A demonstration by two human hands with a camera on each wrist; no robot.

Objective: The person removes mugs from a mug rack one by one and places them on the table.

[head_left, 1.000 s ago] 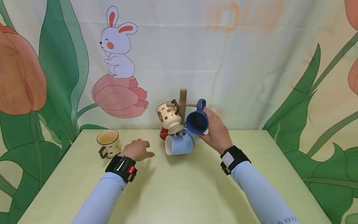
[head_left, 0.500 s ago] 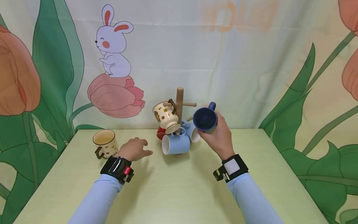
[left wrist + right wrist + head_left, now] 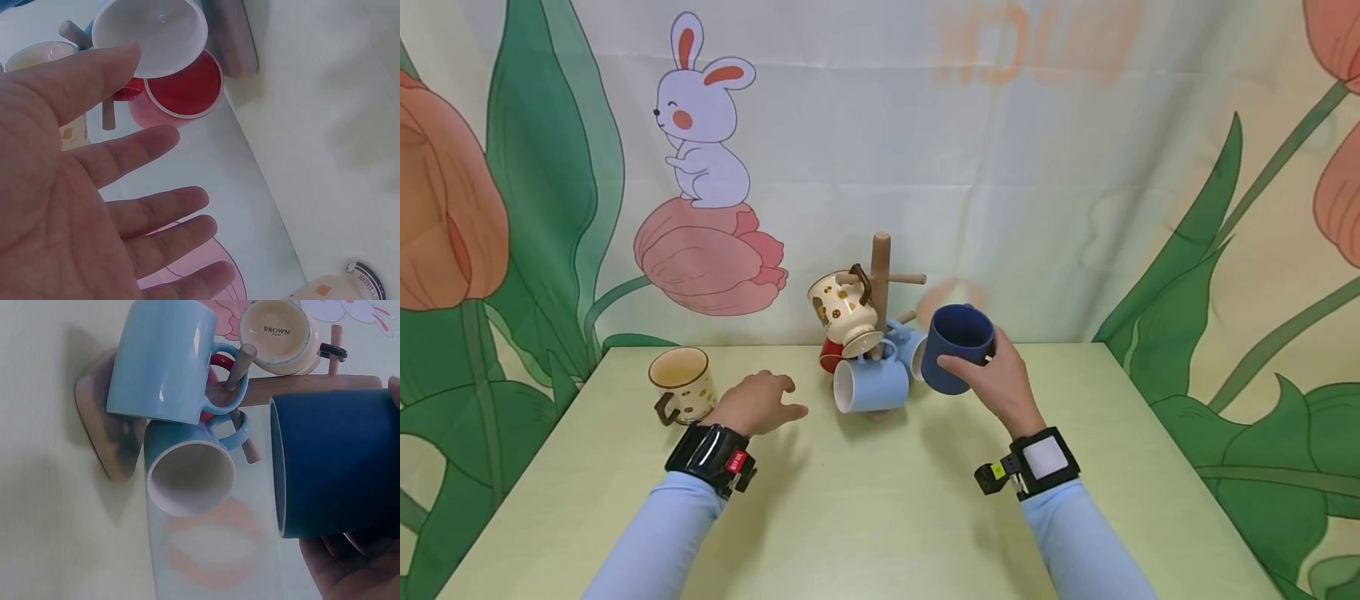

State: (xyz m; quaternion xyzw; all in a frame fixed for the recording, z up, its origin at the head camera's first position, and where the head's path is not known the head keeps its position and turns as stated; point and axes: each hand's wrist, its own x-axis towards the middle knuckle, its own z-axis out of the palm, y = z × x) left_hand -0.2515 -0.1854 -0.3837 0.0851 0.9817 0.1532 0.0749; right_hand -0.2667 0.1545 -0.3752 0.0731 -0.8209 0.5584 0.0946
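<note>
My right hand (image 3: pixel 1003 385) grips a dark blue mug (image 3: pixel 953 354) around its body, just right of a wooden mug tree (image 3: pixel 881 254). The mug stands nearly upright in the air, rim up, its handle mostly hidden. Over the table, my left hand (image 3: pixel 756 404) is held with fingers spread and holds nothing; its palm (image 3: pixel 69 206) shows in the left wrist view. Just left of that hand stands a cream patterned mug (image 3: pixel 681 377) with a brown handle. A similar cream mug (image 3: pixel 842 312) hangs tilted on the tree's upper left peg.
Two light blue mugs (image 3: pixel 874 386) hang low on the tree, one in front and one to the right. A red mug (image 3: pixel 831 356) is partly hidden behind them. The upper right peg (image 3: pixel 910 279) bears no mug. A printed curtain (image 3: pixel 1037 183) hangs behind the table (image 3: pixel 880 517).
My right hand has carried the dark blue mug away from the upper right peg, rightward and down, turning it from tilted to nearly upright. My left hand has barely moved.
</note>
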